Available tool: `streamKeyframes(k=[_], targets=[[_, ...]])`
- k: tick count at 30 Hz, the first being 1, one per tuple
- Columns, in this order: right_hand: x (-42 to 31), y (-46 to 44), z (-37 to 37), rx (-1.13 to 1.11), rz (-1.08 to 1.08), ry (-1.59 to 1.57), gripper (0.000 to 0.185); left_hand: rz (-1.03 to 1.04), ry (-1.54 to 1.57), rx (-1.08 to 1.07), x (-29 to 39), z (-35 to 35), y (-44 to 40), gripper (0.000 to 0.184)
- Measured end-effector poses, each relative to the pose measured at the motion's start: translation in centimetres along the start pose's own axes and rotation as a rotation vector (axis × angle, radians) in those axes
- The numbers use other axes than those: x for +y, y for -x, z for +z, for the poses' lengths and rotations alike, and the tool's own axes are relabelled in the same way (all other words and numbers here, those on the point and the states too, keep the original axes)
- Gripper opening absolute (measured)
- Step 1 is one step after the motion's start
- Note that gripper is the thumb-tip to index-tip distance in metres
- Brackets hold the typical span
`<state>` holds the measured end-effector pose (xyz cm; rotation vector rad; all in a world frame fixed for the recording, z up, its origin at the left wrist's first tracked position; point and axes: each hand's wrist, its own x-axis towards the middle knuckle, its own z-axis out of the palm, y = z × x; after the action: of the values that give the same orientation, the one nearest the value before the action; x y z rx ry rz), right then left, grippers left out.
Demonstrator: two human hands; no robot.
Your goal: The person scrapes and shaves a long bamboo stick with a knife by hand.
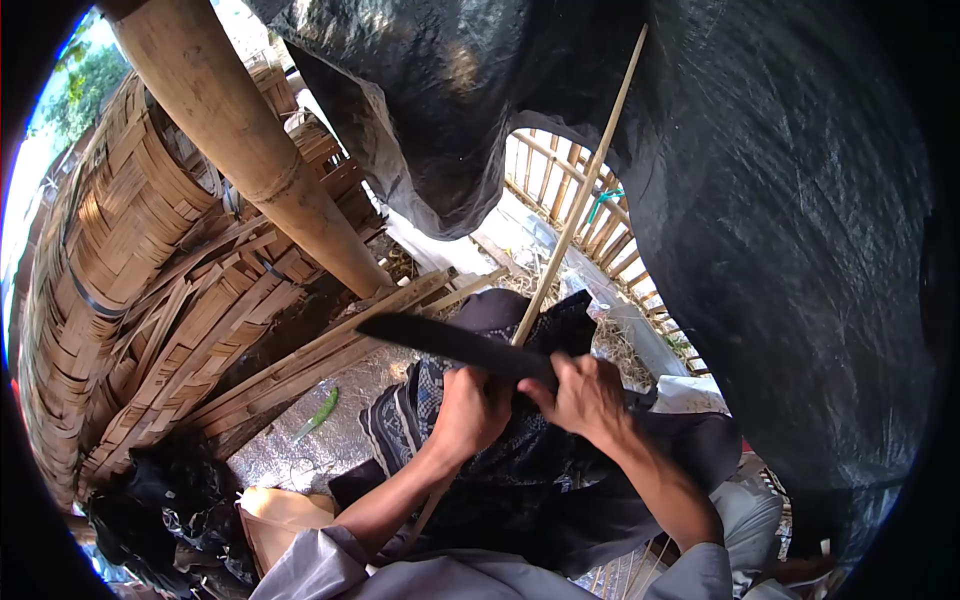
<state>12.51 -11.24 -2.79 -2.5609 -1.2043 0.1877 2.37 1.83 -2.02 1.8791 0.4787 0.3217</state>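
A dark machete [430,338] lies crosswise over my lap, its broad blade pointing left. My right hand [585,395] is closed around its handle end. Below the blade, my left hand [470,408] is closed on a long, thin bamboo strip [583,195]. The strip runs from the upper right down under the blade, and a thin length of it shows again below my left wrist. The exact spot where blade and strip meet is hidden by the blade and my fingers. A dark patterned cloth [400,415] covers my lap under both hands.
A thick bamboo post [235,120] slants down at the left, beside rolled woven bamboo matting [125,215]. Black sheeting [790,200] hangs at the right and overhead. Behind it stands a bamboo slat fence [590,205]. A black plastic bag [180,520] sits at lower left.
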Motion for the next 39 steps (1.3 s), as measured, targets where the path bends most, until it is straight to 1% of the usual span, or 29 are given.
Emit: streamKeyframes(k=[2,3,4,5,6,7,9,10,11,13,15,17,18,19,21,23,25,27,29,30,31,33,34,35,37,39], targets=[[0.1,0.3,0.0,0.004,-0.051,-0.008,0.063,0.292,-0.061,0.139,-1.3,0.3,0.3,0.012],[0.5,0.2,0.2,0.022,-0.063,-0.034,0.064,0.286,-0.068,0.132,-0.9,0.1,0.3,0.012],[0.9,-0.4,0.2,0.086,-0.046,0.005,0.064,0.137,-0.021,0.09,-0.3,0.1,0.2,0.012],[0.7,-0.7,-0.1,0.091,-0.028,0.005,0.064,-0.009,0.03,0.052,0.2,0.1,0.0,0.012],[0.2,-0.7,-0.3,0.041,0.012,-0.001,0.065,-0.046,-0.009,0.006,0.2,-0.2,-0.2,0.012],[-0.2,-0.6,-0.5,-0.007,0.053,-0.007,0.065,-0.044,-0.003,0.004,-0.2,0.1,-0.1,0.012],[-0.7,0.4,-0.9,-0.037,0.001,0.035,0.066,0.221,0.074,0.111,-1.5,0.5,-0.3,0.012],[0.1,0.2,-0.6,-0.021,-0.054,0.029,0.066,0.235,0.032,0.124,-1.6,0.6,0.1,0.011],[1.1,0.0,0.2,0.103,-0.066,-0.006,0.066,0.228,0.022,0.118,-1.7,0.5,0.2,0.011],[0.6,-0.8,-0.3,0.059,-0.024,0.02,0.065,-0.127,0.224,-0.033,-0.4,0.1,-0.2,0.01],[-0.1,-0.4,-0.9,0.013,0.02,-0.036,0.065,-0.143,0.251,-0.052,0.4,-0.3,-0.2,0.011],[0.5,0.0,-0.4,0.039,-0.018,-0.033,0.066,-0.196,0.372,-0.157,0.9,-1.2,0.3,0.012],[0.8,0.1,-0.3,0.062,-0.041,-0.044,0.067,-0.191,0.439,-0.236,0.2,-1.6,0.8,0.016],[1.0,0.2,-0.2,0.085,-0.059,-0.056,0.068,-0.193,0.429,-0.242,0.0,-1.9,1.3,0.016],[1.0,0.0,0.0,0.082,-0.042,-0.057,0.068,-0.205,0.51,-0.339,-0.1,-2.2,1.8,0.019],[0.6,-0.1,-0.3,0.054,-0.063,-0.078,0.069,-0.193,0.519,-0.322,0.0,-1.8,1.7,0.022],[0.7,-0.3,-0.3,0.086,-0.066,-0.093,0.069,-0.287,0.564,-0.183,0.6,-1.4,1.7,0.023],[0.5,-0.3,-0.7,0.092,-0.03,-0.04,0.068,-0.317,0.541,-0.201,-0.2,-1.5,1.5,0.024],[0.0,0.1,-0.7,0.078,-0.08,-0.043,0.067,-0.266,0.487,-0.246,-1.3,-1.5,1.6,0.024],[-0.3,0.3,-0.9,0.06,-0.091,0.027,0.067,-0.282,0.543,-0.159,-1.0,-1.0,1.9,0.022],[-0.1,0.1,-0.8,0.063,-0.087,0.02,0.067,-0.284,0.535,-0.163,-0.7,-1.0,1.7,0.022],[0.6,-0.5,-0.9,0.067,-0.008,-0.023,0.068,-0.309,0.473,-0.206,0.0,-1.2,1.4,0.023],[1.0,-1.2,-1.6,0.052,0.115,-0.066,0.066,-0.325,0.501,-0.171,0.5,-1.1,1.4,0.026],[1.5,-1.8,-1.9,0.132,0.213,-0.042,0.064,-0.326,0.494,-0.178,0.5,-1.2,1.4,0.026],[2.9,-2.1,-2.1,0.13,0.227,-0.058,0.07,-0.338,0.5,-0.185,0.7,-1.3,1.3,0.029],[2.0,-0.6,-2.5,0.111,0.118,-0.038,0.071,-0.329,0.516,-0.181,0.6,-1.0,1.2,0.028]])
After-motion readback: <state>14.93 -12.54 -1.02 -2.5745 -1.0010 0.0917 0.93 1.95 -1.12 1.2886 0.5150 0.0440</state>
